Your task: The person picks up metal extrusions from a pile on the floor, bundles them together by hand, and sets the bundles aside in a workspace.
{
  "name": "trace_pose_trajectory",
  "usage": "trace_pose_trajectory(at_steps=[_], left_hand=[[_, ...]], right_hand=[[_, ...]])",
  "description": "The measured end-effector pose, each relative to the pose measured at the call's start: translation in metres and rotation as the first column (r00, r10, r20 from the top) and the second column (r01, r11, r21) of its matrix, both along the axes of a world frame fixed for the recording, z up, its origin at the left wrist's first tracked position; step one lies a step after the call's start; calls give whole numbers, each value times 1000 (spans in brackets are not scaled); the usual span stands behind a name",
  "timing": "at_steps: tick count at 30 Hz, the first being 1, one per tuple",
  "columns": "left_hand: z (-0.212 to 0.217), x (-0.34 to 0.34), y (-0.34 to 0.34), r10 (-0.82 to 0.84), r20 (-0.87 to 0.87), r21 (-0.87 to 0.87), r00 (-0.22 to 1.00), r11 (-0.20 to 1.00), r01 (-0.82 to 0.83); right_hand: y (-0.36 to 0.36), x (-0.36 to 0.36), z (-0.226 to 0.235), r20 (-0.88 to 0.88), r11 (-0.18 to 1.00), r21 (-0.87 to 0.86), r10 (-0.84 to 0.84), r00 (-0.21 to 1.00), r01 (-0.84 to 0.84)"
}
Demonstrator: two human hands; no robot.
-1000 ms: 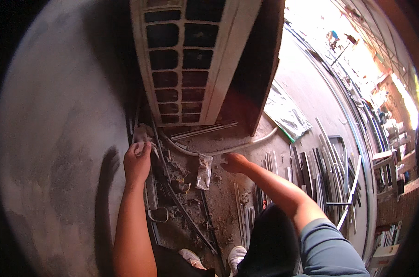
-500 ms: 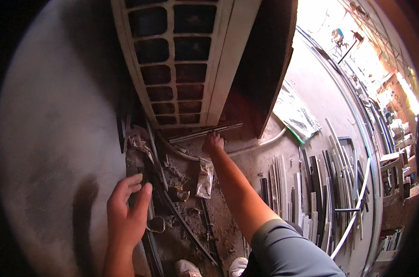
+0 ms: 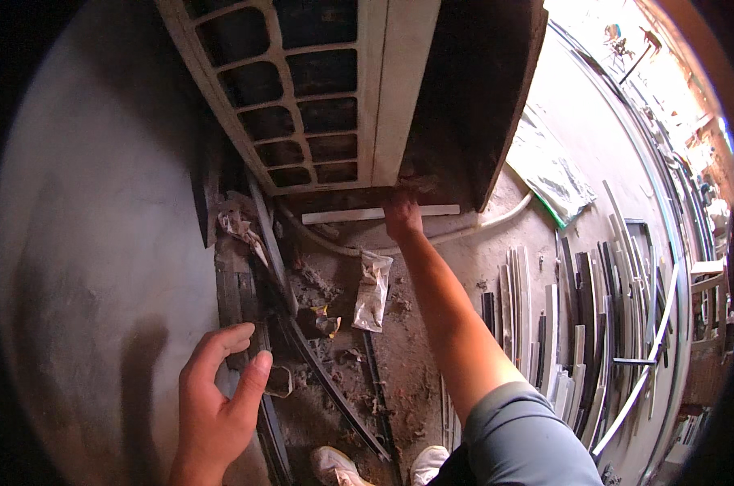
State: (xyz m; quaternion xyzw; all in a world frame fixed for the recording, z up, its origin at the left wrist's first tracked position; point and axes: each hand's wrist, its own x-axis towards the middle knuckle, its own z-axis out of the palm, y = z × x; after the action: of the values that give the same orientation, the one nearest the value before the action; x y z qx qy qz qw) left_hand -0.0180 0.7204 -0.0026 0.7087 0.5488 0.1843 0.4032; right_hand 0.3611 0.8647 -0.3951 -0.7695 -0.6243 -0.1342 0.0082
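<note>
My right hand (image 3: 402, 217) reaches to the foot of a cabinet-like unit (image 3: 387, 121) with a grid of dark panes. Its fingers are closed on a short white strip (image 3: 342, 216), which sticks out on either side of the hand; the fingertips are partly hidden in the dark. My left hand (image 3: 221, 389) hangs near the wall, thumb and fingers apart, with nothing in it. A crumpled silvery packet (image 3: 372, 293) lies on the floor below the strip.
A pale hose (image 3: 496, 220) curves over the floor behind the strip. Several long profiles (image 3: 577, 324) lie on the right, below a clear plastic sheet (image 3: 549, 166). Dark bars (image 3: 334, 389), scraps and dust lie by the wall (image 3: 83, 243). My shoes (image 3: 334, 463) show at the bottom.
The strip has turned from a slant with a grooved side showing to nearly level with a plain white face showing. My right hand has moved with it; my left hand stays open.
</note>
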Motion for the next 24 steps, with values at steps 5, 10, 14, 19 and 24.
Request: trace_pose_trajectory(at_steps=[5,10,14,19,24], left_hand=[[-1,14,5,-38,51,52,998,998,35],[-5,17,19,-4,51,134,999,991,-3],[-13,40,30,-48,33,163,998,986,42],[-21,58,32,-80,-10,116,997,990,81],[-24,78,29,-165,-31,40,986,985,166]], right_hand=[[-36,20,17,-202,975,-86,186,962,-206],[-113,14,103,-764,938,-195,38,645,-286],[-220,44,136,-966,967,-204,-173,193,-151],[-295,36,209,-887,926,-375,-374,-271,-47],[-355,46,214,-869,978,-210,-184,-460,7]])
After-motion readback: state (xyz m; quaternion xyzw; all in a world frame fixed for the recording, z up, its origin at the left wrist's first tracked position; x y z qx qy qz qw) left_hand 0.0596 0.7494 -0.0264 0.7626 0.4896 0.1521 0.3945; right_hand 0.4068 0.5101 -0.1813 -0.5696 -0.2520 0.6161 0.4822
